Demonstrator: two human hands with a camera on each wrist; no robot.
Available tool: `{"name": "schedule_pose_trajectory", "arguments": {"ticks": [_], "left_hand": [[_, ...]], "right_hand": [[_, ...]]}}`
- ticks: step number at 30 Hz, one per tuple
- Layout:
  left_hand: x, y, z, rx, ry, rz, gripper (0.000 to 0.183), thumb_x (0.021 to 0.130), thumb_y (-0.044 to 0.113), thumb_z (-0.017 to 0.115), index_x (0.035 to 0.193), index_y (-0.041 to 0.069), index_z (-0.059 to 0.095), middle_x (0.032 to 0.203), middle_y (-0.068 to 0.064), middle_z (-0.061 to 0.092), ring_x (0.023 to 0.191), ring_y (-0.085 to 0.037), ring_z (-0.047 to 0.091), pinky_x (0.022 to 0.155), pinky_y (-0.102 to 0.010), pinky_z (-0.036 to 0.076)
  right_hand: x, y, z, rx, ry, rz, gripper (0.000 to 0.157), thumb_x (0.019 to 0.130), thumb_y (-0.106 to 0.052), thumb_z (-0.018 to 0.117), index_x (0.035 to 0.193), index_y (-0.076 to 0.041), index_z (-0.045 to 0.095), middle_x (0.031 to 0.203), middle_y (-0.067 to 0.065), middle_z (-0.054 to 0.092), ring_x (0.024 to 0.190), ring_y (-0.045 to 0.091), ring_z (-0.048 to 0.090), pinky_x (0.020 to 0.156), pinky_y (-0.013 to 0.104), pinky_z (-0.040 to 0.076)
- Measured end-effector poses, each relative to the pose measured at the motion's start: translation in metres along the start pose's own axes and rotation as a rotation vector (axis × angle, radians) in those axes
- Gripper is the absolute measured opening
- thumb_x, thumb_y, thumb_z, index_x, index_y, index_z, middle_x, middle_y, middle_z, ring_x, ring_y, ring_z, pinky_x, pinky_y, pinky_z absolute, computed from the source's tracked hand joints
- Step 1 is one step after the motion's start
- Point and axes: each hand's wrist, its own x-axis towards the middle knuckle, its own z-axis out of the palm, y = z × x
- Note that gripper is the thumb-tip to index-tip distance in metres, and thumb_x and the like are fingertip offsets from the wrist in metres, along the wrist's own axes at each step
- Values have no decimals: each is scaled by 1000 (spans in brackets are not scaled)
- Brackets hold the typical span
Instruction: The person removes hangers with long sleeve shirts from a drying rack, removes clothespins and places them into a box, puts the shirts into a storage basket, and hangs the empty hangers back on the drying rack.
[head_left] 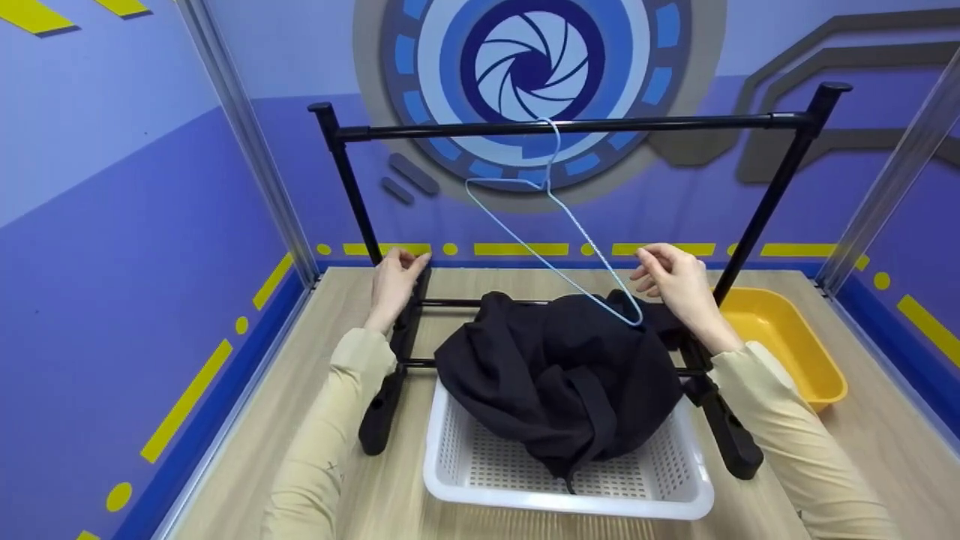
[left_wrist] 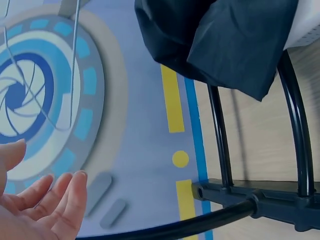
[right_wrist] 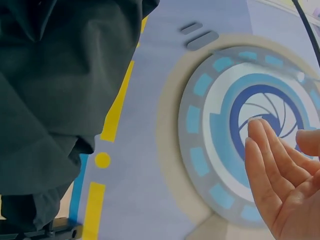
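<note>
A light blue wire hanger [head_left: 555,247] hangs by its hook from the rack's black top bar [head_left: 450,130], tilted, its lower right corner over the black cloth garment [head_left: 555,375]. That garment lies bunched in a white perforated basket [head_left: 570,502] under the rack. My left hand [head_left: 395,285], fingers loosely bent, is beside the left post and holds nothing. On the other side my right hand [head_left: 675,285] is raised to the right of the hanger, apart from it, with relaxed fingers. Both wrist views show the palms bare, the left hand [left_wrist: 45,200] and the right hand [right_wrist: 287,185].
A yellow bin [head_left: 795,345] stands at the right behind my forearm. The rack's black feet [head_left: 727,439] flank the basket, and its lower bars cross behind and beneath the garment. Blue printed walls [head_left: 150,225] enclose the wooden table [head_left: 300,420].
</note>
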Motion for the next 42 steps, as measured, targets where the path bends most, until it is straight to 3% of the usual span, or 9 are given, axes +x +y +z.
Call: {"name": "schedule_pose_trajectory", "arguments": {"ticks": [4,7,16,24,29,36,42], "left_hand": [[-4,4,7,74,-47,50,32,87,34,61,90,3,56,82,-7,57,73,-22,54,67,-34,41],[-7,5,12,116,-106,71,33,87,35,60,92,2,55,83,-8,55,74,-24,52,68,-36,40],[-13,8,38,316,-422,102,58,88,46,54,116,-4,51,105,-18,56,95,-29,53,82,-37,39],[-21,13,58,426,-620,74,73,86,54,50,137,4,35,133,-23,34,120,-33,35,94,-43,30],[-24,13,69,466,-672,73,72,87,55,48,140,11,31,136,-22,30,123,-34,30,95,-46,27],[-24,13,78,486,-708,60,72,88,56,44,143,14,26,138,-22,28,124,-34,28,96,-46,26],[-24,14,86,496,-729,71,71,88,56,43,143,15,24,138,-24,28,123,-36,30,95,-46,27]], "right_hand": [[0,9,0,-89,17,-14,31,95,-26,49,104,2,60,77,11,65,66,20,61,52,23,48],[0,16,1,-156,-8,-18,31,95,-25,50,104,2,60,79,11,65,70,22,59,58,27,46],[-6,54,3,-245,-248,116,60,90,-48,47,124,0,47,114,26,52,101,38,50,83,49,38],[-5,76,8,-331,-405,98,64,92,-39,51,131,9,36,126,35,36,114,46,36,90,54,28],[-1,85,16,-372,-458,129,69,92,-41,50,133,10,31,127,38,32,119,48,25,93,55,22],[4,95,26,-396,-535,152,70,94,-43,44,136,9,25,128,39,28,119,50,22,93,56,21],[5,95,34,-376,-555,57,65,94,-40,45,132,11,33,122,40,35,113,52,31,91,55,26]]}}
